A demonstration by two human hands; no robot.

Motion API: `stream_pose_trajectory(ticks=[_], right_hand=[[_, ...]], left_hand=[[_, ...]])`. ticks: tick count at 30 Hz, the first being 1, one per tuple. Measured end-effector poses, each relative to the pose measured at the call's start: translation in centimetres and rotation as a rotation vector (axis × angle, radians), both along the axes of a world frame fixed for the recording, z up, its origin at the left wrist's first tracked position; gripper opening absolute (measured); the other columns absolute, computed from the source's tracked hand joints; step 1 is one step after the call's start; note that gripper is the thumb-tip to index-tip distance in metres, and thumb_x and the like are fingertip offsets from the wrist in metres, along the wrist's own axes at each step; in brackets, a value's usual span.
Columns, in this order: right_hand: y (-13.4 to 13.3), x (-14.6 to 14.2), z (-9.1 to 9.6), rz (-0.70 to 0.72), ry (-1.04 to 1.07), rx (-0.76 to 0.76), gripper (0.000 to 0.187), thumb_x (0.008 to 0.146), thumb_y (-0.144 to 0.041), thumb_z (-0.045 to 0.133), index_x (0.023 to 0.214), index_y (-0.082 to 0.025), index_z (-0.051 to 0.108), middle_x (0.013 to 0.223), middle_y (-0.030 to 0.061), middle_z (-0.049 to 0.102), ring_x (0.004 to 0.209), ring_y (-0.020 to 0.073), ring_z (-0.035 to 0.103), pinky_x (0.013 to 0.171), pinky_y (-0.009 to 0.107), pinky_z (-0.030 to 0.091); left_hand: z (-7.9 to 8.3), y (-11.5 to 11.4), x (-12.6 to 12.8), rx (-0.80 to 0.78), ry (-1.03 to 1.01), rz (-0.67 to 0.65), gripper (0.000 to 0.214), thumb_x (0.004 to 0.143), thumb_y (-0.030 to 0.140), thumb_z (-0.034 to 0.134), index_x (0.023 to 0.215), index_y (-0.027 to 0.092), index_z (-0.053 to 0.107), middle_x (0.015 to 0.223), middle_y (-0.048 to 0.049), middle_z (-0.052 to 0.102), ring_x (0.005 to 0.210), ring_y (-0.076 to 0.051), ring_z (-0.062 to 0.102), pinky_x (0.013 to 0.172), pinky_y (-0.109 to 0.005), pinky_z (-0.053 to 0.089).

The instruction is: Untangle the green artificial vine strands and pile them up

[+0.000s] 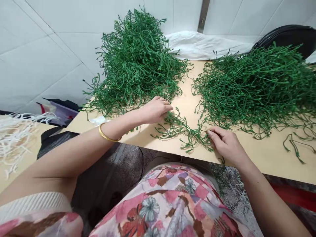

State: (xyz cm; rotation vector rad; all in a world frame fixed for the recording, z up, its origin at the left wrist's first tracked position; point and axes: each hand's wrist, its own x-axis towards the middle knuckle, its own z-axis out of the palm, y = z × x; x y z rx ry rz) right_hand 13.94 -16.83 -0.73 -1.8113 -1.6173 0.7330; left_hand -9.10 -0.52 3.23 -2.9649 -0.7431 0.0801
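Observation:
Two big heaps of green plastic stems lie on a light wooden table (271,158): the left heap (135,59) and the right heap (259,85). Between them, near the front edge, a small loose bunch of stems (187,131) is spread flat. My left hand (155,108), with a gold bangle on the wrist, has its fingers curled together at the left end of this bunch, beside the left heap. My right hand (225,143) rests on the table with fingertips pinched on the bunch's right end.
A white cloth (202,44) lies at the table's back against the tiled wall. A black chair back (288,34) shows behind the right heap. White stems (17,138) lie on a second surface at left. My flowered lap is below the table edge.

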Motion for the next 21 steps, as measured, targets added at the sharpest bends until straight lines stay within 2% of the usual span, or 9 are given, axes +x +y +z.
stream_pose_trajectory(ticks=[2, 5, 10, 14, 18, 21], right_hand=[[0.3, -0.1, -0.1, 0.002, 0.012, -0.011, 0.024, 0.084, -0.035, 0.04, 0.07, -0.019, 0.052, 0.053, -0.0021, 0.046, 0.052, 0.0115, 0.045, 0.051, 0.023, 0.034], [1.1, -0.6, -0.3, 0.008, 0.044, -0.01, 0.022, 0.082, -0.033, 0.04, 0.073, -0.019, 0.054, 0.054, -0.0019, 0.047, 0.053, 0.0118, 0.045, 0.052, 0.023, 0.034], [2.6, -1.8, 0.0, 0.055, 0.007, -0.023, 0.022, 0.081, -0.033, 0.041, 0.071, -0.019, 0.054, 0.053, -0.0019, 0.05, 0.052, 0.0119, 0.045, 0.053, 0.024, 0.033], [2.8, -1.8, 0.2, 0.074, -0.036, -0.034, 0.021, 0.081, -0.032, 0.041, 0.07, -0.019, 0.054, 0.052, -0.0018, 0.052, 0.052, 0.0122, 0.046, 0.055, 0.025, 0.033], [2.9, -1.3, 0.3, 0.135, -0.063, -0.034, 0.021, 0.081, -0.029, 0.041, 0.07, -0.019, 0.055, 0.055, -0.0014, 0.053, 0.055, 0.0124, 0.047, 0.056, 0.024, 0.033], [3.0, -1.1, 0.6, 0.177, -0.123, -0.032, 0.02, 0.08, -0.027, 0.042, 0.069, -0.019, 0.056, 0.06, -0.0004, 0.057, 0.058, 0.0127, 0.048, 0.058, 0.024, 0.033]], left_hand=[[0.0, 0.7, 0.2, 0.037, 0.015, 0.008, 0.03, 0.076, 0.013, 0.038, 0.093, 0.018, 0.063, 0.085, -0.0065, 0.061, 0.088, -0.018, 0.052, 0.083, -0.033, 0.034], [0.9, 1.9, 1.2, 0.133, -0.015, 0.055, 0.03, 0.071, 0.008, 0.038, 0.085, 0.016, 0.064, 0.082, -0.0085, 0.059, 0.087, -0.02, 0.051, 0.081, -0.036, 0.035], [2.5, 3.4, 3.5, 0.213, -0.106, 0.186, 0.033, 0.073, 0.011, 0.041, 0.099, 0.014, 0.061, 0.101, -0.0129, 0.055, 0.105, -0.027, 0.043, 0.088, -0.043, 0.031], [2.8, 1.4, 3.4, 0.172, -0.216, 0.206, 0.031, 0.081, 0.015, 0.034, 0.099, 0.014, 0.059, 0.098, -0.0116, 0.055, 0.101, -0.024, 0.046, 0.084, -0.039, 0.036], [2.0, -1.5, 0.9, 0.053, -0.347, 0.106, 0.033, 0.086, 0.02, 0.029, 0.099, 0.016, 0.059, 0.098, -0.0092, 0.057, 0.096, -0.019, 0.049, 0.083, -0.034, 0.04], [1.0, -2.1, -1.3, 0.01, -0.341, 0.066, 0.033, 0.085, 0.021, 0.036, 0.11, 0.016, 0.055, 0.11, -0.0093, 0.055, 0.109, -0.02, 0.044, 0.092, -0.035, 0.037]])
